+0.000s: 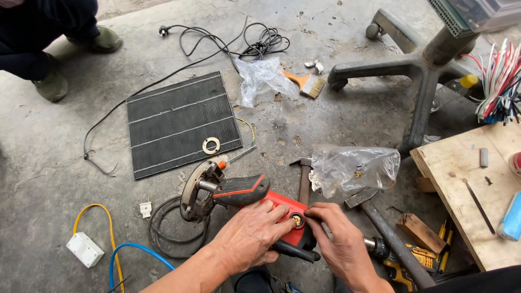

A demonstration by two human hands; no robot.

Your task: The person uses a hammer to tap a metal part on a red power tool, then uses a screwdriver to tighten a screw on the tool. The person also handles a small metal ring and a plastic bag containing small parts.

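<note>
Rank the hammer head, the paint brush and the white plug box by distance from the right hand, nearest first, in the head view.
From the right hand:
1. Hammer head, just above it.
2. Paint brush, farther up, near the chair base.
3. White plug box, far left by the yellow cable.

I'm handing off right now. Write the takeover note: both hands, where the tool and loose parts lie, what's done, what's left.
Left hand: rests on the red power tool, steadying it on the concrete floor.
Right hand: fingertips at the brass-coloured round fitting on the tool's red housing; grip not clear.
Nearby: hammer, clear plastic bag, screwdriver, black grille panel.
Done: tool lies on its side, disc guard exposed.
Left: fitting seated in the housing, hands on it.
</note>
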